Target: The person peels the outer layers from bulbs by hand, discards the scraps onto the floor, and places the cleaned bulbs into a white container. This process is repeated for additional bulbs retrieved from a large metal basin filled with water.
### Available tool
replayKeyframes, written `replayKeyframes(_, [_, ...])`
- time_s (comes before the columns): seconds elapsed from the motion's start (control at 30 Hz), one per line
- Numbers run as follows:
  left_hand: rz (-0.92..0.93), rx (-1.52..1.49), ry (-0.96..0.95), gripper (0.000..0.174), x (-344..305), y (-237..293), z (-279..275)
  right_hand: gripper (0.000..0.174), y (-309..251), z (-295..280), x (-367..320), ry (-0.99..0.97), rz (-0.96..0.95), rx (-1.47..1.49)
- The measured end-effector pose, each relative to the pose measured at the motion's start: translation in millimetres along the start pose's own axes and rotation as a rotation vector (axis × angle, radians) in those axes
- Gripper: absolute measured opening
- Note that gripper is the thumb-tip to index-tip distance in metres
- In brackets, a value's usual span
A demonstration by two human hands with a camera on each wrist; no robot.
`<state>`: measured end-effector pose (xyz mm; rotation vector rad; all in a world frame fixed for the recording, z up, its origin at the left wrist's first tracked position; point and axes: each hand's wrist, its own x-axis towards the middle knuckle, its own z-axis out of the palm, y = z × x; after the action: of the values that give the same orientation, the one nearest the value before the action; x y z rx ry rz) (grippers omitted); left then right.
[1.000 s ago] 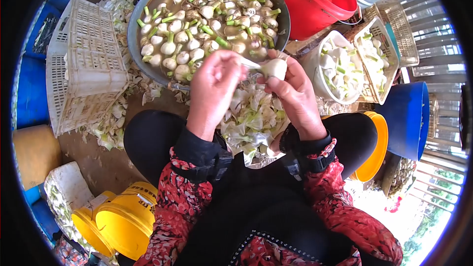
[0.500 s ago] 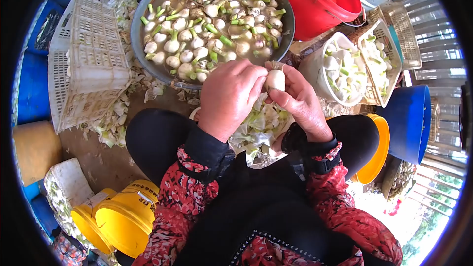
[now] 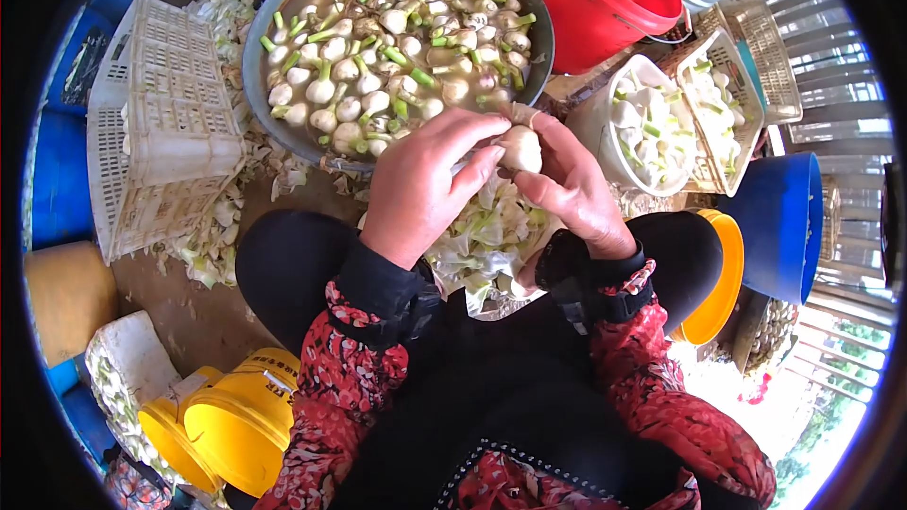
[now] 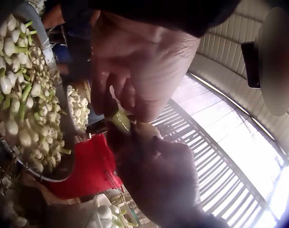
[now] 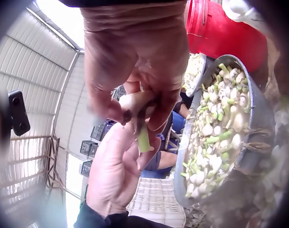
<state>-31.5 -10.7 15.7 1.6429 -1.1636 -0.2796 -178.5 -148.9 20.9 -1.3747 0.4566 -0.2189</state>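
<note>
A white garlic bulb (image 3: 521, 149) is held up between both hands, above a heap of pale peelings (image 3: 496, 231) at the person's knees. The right hand (image 3: 578, 187) grips it with the thumb on the near side and fingers around the far side. On its other side the left hand (image 3: 423, 179) pinches at the bulb with thumb and forefinger. The left wrist view shows a green stem (image 4: 120, 121) and a thin strip of white skin (image 4: 114, 96) under the left fingers. In the right wrist view the short stem (image 5: 143, 140) points toward the left palm.
Ahead stands a wide grey basin (image 3: 253, 66) of garlic in murky water. To its right are a red bucket (image 3: 590, 24), a white tub (image 3: 605, 137) of bulbs and a blue barrel (image 3: 779, 227). A cream plastic crate (image 3: 179, 113) stands left; yellow buckets (image 3: 246, 416) sit lower left.
The left hand drew a white strip of skin leftward from the bulb, then came back to it. The right hand keeps its hold, and the bulb has turned in its fingers.
</note>
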Motion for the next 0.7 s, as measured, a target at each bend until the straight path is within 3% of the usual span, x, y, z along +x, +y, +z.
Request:
replayKeyframes(0.07, [-0.004, 0.053, -0.030, 0.022, -0.5, -1.9, 2.5, 0.068, -0.4, 2.1, -1.3, 0.037, 0.027, 0.037])
replayKeyframes(0.27, [0.006, 0.167, 0.037, 0.015, -0.8, -4.4, 7.1, 0.069, -0.9, 4.4, -4.1, -0.018, -0.026, -0.295])
replayKeyframes(0.3, [-0.009, 0.084, 0.059, 0.014, -0.5, -8.7, 8.3, 0.069, 1.0, 2.9, -2.4, -0.015, -0.023, -0.293])
replayKeyframes(0.33, [-0.024, -0.003, 0.079, 0.012, -1.1, -11.6, 10.2, 0.069, 3.7, -0.4, 1.9, -0.071, -0.146, -0.265])
replayKeyframes(0.37, [-0.154, -0.234, 0.044, 0.013, -3.1, -12.0, 12.5, 0.070, 4.4, -3.5, 5.1, -0.122, -0.270, -0.242])
replayKeyframes(0.4, [-0.268, -0.366, 0.018, 0.014, -4.0, -15.8, 13.3, 0.073, 2.8, -0.1, 6.8, -0.098, -0.313, -0.215])
replayKeyframes(0.43, [-0.260, -0.399, 0.048, 0.014, -4.4, -17.0, 11.9, 0.075, 3.4, 2.9, 6.5, -0.024, -0.261, -0.205])
replayKeyframes(0.53, [-0.086, -0.300, 0.097, 0.014, 0.0, -20.9, 17.6, 0.076, 6.0, 3.4, 5.9, 0.272, -0.201, -0.384])
replayKeyframes(0.6, [-0.042, -0.182, 0.013, 0.018, -2.5, -22.2, 17.0, 0.068, 11.4, 5.3, 7.4, 0.348, -0.150, -0.479])
replayKeyframes(0.7, [-0.143, -0.253, 0.015, 0.018, -8.1, -26.6, 19.6, 0.062, 14.2, 9.3, 3.4, 0.382, -0.220, -0.424])
